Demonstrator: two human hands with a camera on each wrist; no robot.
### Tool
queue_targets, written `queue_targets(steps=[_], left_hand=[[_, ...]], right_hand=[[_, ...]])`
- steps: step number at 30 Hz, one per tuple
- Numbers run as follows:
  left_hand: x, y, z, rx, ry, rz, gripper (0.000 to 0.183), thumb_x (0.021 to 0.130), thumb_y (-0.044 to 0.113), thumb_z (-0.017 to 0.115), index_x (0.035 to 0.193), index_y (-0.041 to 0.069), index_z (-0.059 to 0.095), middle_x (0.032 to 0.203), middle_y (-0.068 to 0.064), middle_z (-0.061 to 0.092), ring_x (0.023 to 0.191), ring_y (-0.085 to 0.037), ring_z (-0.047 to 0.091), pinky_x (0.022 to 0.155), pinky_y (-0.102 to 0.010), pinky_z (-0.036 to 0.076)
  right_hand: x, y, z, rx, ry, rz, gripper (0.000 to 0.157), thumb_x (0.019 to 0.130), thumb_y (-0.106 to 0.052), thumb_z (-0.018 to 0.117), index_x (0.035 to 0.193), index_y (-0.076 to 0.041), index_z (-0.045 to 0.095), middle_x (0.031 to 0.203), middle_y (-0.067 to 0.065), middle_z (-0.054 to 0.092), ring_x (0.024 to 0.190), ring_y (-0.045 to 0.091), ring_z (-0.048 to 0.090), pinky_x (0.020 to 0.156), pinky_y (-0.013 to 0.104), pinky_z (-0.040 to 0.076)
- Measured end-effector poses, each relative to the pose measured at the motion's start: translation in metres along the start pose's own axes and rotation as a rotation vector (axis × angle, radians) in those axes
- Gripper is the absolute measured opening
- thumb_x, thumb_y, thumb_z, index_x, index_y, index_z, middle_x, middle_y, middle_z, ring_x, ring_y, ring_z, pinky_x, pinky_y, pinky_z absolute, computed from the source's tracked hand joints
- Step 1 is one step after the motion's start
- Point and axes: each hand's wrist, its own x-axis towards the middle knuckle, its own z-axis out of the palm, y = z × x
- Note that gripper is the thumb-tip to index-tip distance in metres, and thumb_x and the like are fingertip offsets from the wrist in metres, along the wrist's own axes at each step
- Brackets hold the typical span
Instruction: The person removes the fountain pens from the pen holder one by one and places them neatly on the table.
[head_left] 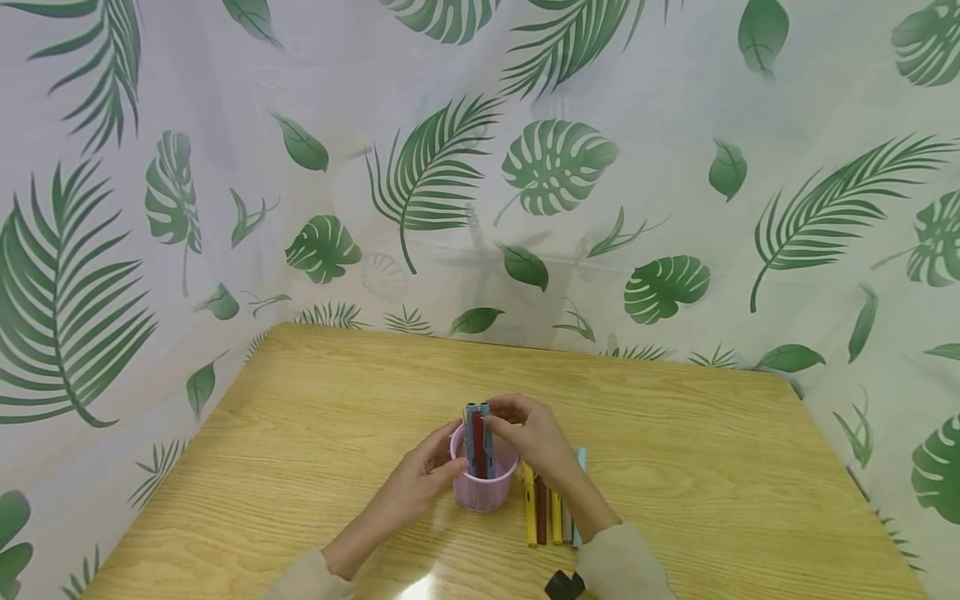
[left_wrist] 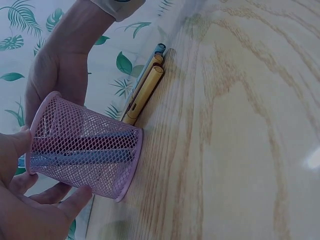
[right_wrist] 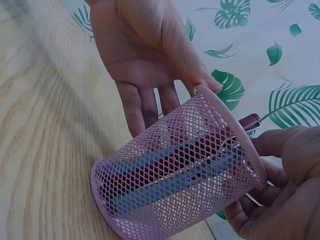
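Note:
A pink mesh pen holder [head_left: 482, 498] stands on the table with blue pens [right_wrist: 150, 192] and a dark red pen [right_wrist: 165, 165] inside. My left hand [head_left: 423, 475] grips its side, thumb at the near rim and fingers round the mesh. At the far right rim, my right hand [head_left: 528, 429] has curved fingers, with the thumb close to the pen tops. In the right wrist view its fingertips reach the rim and the outside of the mesh. I cannot tell whether the right hand pinches a pen or only touches the rim.
Right of the holder lies a row of pens: yellow pens [head_left: 530, 508], a dark red one, a grey one and a light blue one [head_left: 581, 458], partly under my right forearm. A small black object [head_left: 564, 585] sits at the near edge. A leaf-print sheet [head_left: 480, 283] hangs behind the wooden table [head_left: 337, 400].

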Motion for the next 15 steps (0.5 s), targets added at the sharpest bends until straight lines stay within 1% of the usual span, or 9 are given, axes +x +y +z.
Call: queue_targets(steps=[3,10,12,15], left_hand=[[0.0,-0.0005,0.0,-0.008,0.003,-0.006,0.061,0.11,0.024,0.053,0.163,0.007,0.027,0.156,-0.027,0.042,0.14,-0.044,0.046,0.113,-0.058,0.042],[-0.0005,-0.0004,-0.0001,-0.016,0.0,-0.015,0.061,0.11,0.025,0.053,0.163,0.009,0.027,0.158,-0.027,0.039,0.143,-0.045,0.042,0.114,-0.06,0.039],[-0.0007,-0.0005,-0.0003,-0.015,-0.003,-0.013,0.061,0.11,0.025,0.053,0.163,0.008,0.026,0.158,-0.028,0.038,0.143,-0.046,0.041,0.115,-0.06,0.038],[-0.0004,-0.0009,-0.0004,-0.015,-0.004,-0.01,0.062,0.11,0.025,0.053,0.163,0.007,0.026,0.158,-0.027,0.039,0.143,-0.046,0.041,0.115,-0.06,0.038]], right_hand=[[0.0009,0.0004,0.0018,-0.002,-0.009,0.012,0.029,0.099,-0.013,0.071,0.124,0.001,0.07,0.114,0.008,0.073,0.108,0.024,0.066,0.095,0.041,0.057],[0.002,0.0017,0.0028,0.012,-0.079,0.022,0.024,0.101,-0.016,0.067,0.12,-0.003,0.073,0.112,0.006,0.074,0.108,0.023,0.067,0.1,0.045,0.054],[0.0016,0.0011,0.0027,0.012,-0.078,0.027,0.022,0.102,-0.016,0.067,0.119,-0.003,0.074,0.111,0.006,0.074,0.107,0.023,0.067,0.1,0.045,0.055],[0.0004,0.0,0.0027,-0.004,-0.038,0.041,0.021,0.101,-0.017,0.068,0.116,-0.004,0.074,0.108,0.005,0.073,0.103,0.021,0.066,0.098,0.042,0.056]])
